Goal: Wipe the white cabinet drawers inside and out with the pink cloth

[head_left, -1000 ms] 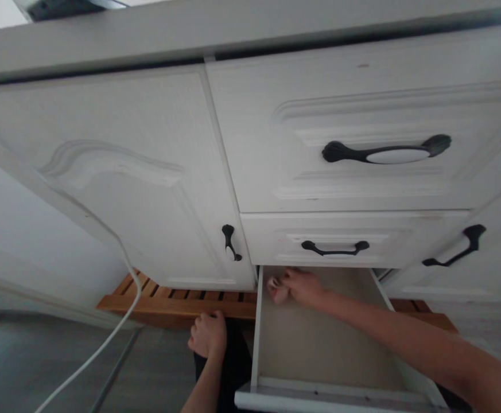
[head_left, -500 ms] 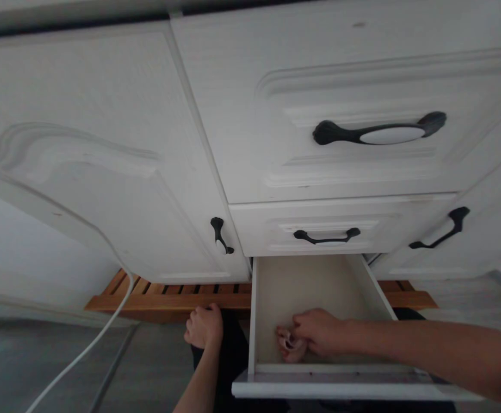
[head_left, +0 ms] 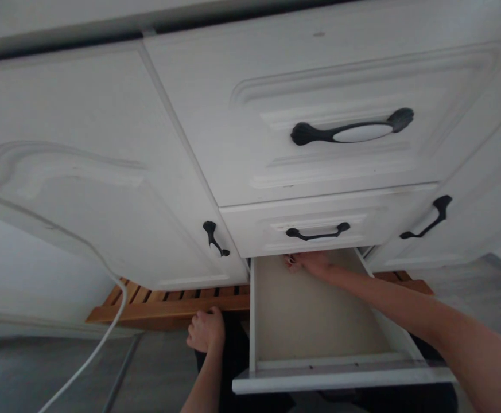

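Note:
My right hand (head_left: pixel 314 263) reaches to the back of the pulled-out drawer (head_left: pixel 319 312), just under the front of the drawer above. Its fingers are closed on a small crumpled pinkish cloth (head_left: pixel 292 263), pressed down near the drawer's back left corner. Part of the cloth is hidden by the fingers. My left hand (head_left: pixel 206 330) rests on my dark-clad knee, left of the drawer, with its fingers curled and nothing seen in them.
White cabinet fronts with dark handles (head_left: pixel 318 232) stand above the drawer. A slatted wooden rack (head_left: pixel 168 310) lies low under the cabinet. A white cable (head_left: pixel 104 331) hangs at the left, over the grey floor (head_left: pixel 164 373).
My right hand has moved with the cloth from the front of the drawer to its back. My left hand stays on my knee. The view has shifted slightly.

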A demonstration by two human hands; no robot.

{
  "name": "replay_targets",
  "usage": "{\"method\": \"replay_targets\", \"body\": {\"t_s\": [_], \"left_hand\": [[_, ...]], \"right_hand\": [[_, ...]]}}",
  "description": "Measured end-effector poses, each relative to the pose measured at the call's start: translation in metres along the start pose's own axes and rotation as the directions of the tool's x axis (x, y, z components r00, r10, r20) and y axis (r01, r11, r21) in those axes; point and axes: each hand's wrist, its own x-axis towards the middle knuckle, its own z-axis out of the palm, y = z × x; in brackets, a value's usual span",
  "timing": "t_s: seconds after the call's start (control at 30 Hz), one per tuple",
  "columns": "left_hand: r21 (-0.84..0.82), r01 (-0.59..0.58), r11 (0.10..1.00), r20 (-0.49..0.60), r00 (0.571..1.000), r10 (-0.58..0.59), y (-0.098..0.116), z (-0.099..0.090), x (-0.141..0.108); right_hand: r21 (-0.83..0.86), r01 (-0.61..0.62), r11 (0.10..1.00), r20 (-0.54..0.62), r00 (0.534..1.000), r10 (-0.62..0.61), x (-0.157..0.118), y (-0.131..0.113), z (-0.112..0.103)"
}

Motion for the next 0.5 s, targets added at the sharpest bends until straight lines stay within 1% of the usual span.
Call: {"method": "replay_targets", "body": {"t_s": [0.07, 0.1, 0.13, 0.17, 0.2, 0.23, 0.27, 0.3, 0.33, 0.4, 0.43, 0.47, 0.5], "left_hand": [[0.004, -0.004, 1.0, 0.001, 1.0, 0.004, -0.001, 0.001, 0.001], [0.005, -0.002, 1.0, -0.001, 1.0, 0.002, -0.001, 0.002, 0.001], [0.006, 0.001, 1.0, -0.002, 1.0, -0.001, -0.001, 0.003, 0.001], [0.005, 0.004, 1.0, -0.002, 1.0, -0.004, -0.001, 0.003, 0.002], [0.003, 0.007, 1.0, 0.0, 1.0, -0.007, -0.001, 0.004, 0.002], [0.001, 0.011, 1.0, 0.003, 1.0, -0.011, -0.001, 0.004, 0.002], [0.0, 0.014, 1.0, 0.007, 1.0, -0.014, 0.0, 0.003, 0.001], [-0.001, 0.017, 1.0, 0.012, 1.0, -0.017, 0.0, 0.003, 0.001], [-0.001, 0.02, 1.0, 0.015, 1.0, -0.02, 0.0, 0.003, 0.001], [0.001, 0.023, 1.0, 0.016, 1.0, -0.023, 0.001, 0.001, 0.0], [0.002, 0.024, 1.0, 0.014, 1.0, -0.024, 0.001, 0.001, 0.0], [0.003, 0.022, 1.0, 0.012, 1.0, -0.023, 0.001, 0.0, 0.0], [0.004, 0.02, 1.0, 0.011, 1.0, -0.02, 0.001, 0.0, 0.0]], "right_hand": [[-0.084, 0.041, 0.996, 0.121, 0.992, -0.03, -0.032, -0.001, 0.015], [-0.118, 0.075, 0.99, 0.195, 0.98, -0.051, -0.052, -0.002, 0.021], [-0.153, 0.126, 0.98, 0.284, 0.956, -0.079, -0.072, -0.001, 0.025], [-0.184, 0.186, 0.965, 0.387, 0.916, -0.103, -0.092, -0.001, 0.027], [-0.212, 0.25, 0.945, 0.503, 0.857, -0.113, -0.108, 0.0, 0.027], [-0.236, 0.298, 0.925, 0.6, 0.794, -0.102, -0.119, 0.001, 0.024], [-0.263, 0.318, 0.911, 0.652, 0.754, -0.075, -0.124, 0.002, 0.018], [-0.296, 0.302, 0.906, 0.651, 0.758, -0.041, -0.123, 0.002, 0.01], [-0.33, 0.254, 0.909, 0.596, 0.803, -0.007, -0.116, 0.002, 0.001], [-0.378, 0.132, 0.917, 0.4, 0.916, 0.033, -0.086, 0.0, -0.021], [-0.379, 0.078, 0.922, 0.3, 0.953, 0.042, -0.068, -0.001, -0.032], [-0.366, 0.036, 0.93, 0.232, 0.971, 0.053, -0.051, -0.001, -0.042], [-0.344, 0.006, 0.939, 0.191, 0.98, 0.064, -0.034, -0.001, -0.05]]}}
